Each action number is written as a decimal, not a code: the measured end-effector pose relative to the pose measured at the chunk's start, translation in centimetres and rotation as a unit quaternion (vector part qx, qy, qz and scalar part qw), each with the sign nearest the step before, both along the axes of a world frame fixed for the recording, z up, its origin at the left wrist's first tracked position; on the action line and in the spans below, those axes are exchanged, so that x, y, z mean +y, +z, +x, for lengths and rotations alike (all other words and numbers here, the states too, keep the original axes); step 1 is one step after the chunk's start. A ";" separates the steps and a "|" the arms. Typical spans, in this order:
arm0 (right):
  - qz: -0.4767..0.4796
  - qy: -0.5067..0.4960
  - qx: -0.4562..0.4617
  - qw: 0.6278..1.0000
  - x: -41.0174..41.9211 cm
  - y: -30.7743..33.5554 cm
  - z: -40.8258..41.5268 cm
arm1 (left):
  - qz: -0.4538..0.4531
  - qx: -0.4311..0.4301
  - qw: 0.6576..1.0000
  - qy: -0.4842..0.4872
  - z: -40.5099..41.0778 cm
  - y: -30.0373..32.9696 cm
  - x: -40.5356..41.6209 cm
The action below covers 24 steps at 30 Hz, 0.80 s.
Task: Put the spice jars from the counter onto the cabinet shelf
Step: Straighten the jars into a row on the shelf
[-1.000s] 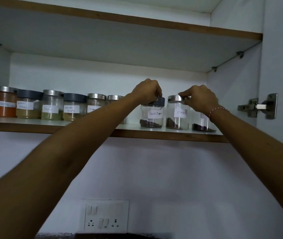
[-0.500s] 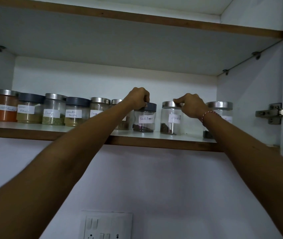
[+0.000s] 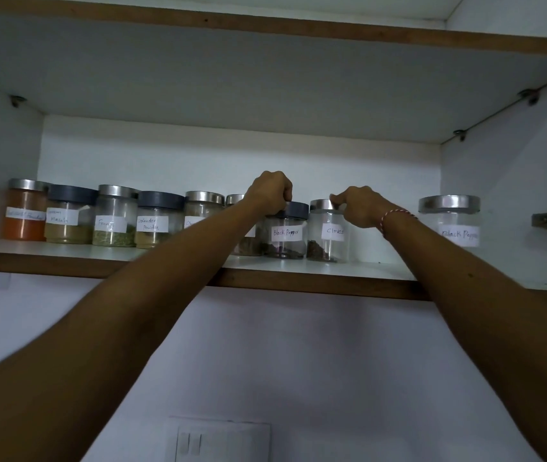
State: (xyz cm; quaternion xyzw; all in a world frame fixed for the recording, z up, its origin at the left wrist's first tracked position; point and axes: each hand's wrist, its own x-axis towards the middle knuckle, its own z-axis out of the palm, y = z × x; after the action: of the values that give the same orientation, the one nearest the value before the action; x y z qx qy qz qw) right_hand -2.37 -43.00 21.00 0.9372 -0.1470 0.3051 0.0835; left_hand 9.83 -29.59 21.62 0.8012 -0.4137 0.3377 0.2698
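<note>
Head view: the left hand (image 3: 270, 191) has its fingers curled over the dark lid of the black pepper jar (image 3: 286, 232); the right hand (image 3: 360, 206) pinches the steel lid of the cloves jar (image 3: 328, 233) beside it; both jars stand on the cabinet shelf (image 3: 315, 269), toward its right end, set back from the front edge.

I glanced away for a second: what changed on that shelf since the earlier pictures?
Both hands slid their jars deeper onto the shelf. The left hand still grips the grey-lidded black pepper jar; the right hand still pinches the steel-lidded cloves jar. The row of jars to the left stayed put.
</note>
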 end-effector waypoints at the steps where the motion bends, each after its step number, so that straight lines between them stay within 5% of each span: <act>1: -0.003 -0.006 0.007 1.000 0.0 0.0 0.2 | -0.003 0.000 1.000 0.000 0.1 -0.1 0.0; 12: 0.011 0.008 0.048 0.999 1.1 -1.9 -0.5 | 0.000 -0.037 0.999 0.008 -0.3 -1.1 0.8; 18: -0.015 0.098 -0.162 0.982 0.4 -1.2 -5.3 | -0.025 -0.081 0.993 -0.079 -4.5 -1.1 -0.7; 24: 0.006 -0.026 -0.308 0.951 -5.0 0.1 -12.7 | 0.017 -0.050 0.967 -0.248 -12.3 -0.8 -6.0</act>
State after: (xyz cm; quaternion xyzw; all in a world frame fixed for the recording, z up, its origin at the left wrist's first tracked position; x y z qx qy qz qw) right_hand -15.06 -47.97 21.06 0.7939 -0.1914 0.5760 0.0366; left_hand -2.47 -35.62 20.81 0.6599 -0.6185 0.2927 0.3104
